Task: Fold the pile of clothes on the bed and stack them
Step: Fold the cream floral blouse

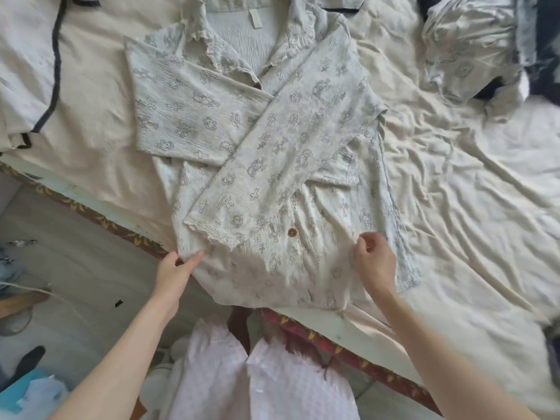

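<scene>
A pale printed pyjama shirt [272, 165] lies face up on the bed [454, 207], both sleeves crossed over its chest, its hem hanging over the near edge. The left hand [174, 272] pinches the hem's left corner; the right hand [374, 262] hovers with fingers curled at the right side, where whether it grips cloth is unclear. Lifting the hem unevenly could slide the crossed sleeves loose. More crumpled clothes [463, 47] wait far right.

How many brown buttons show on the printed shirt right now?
2. One round brown button sits on the pale printed pyjama shirt near the hem, beside the lace cuff; another peeks out below the collar. Others may be hidden under the crossed sleeves.
</scene>
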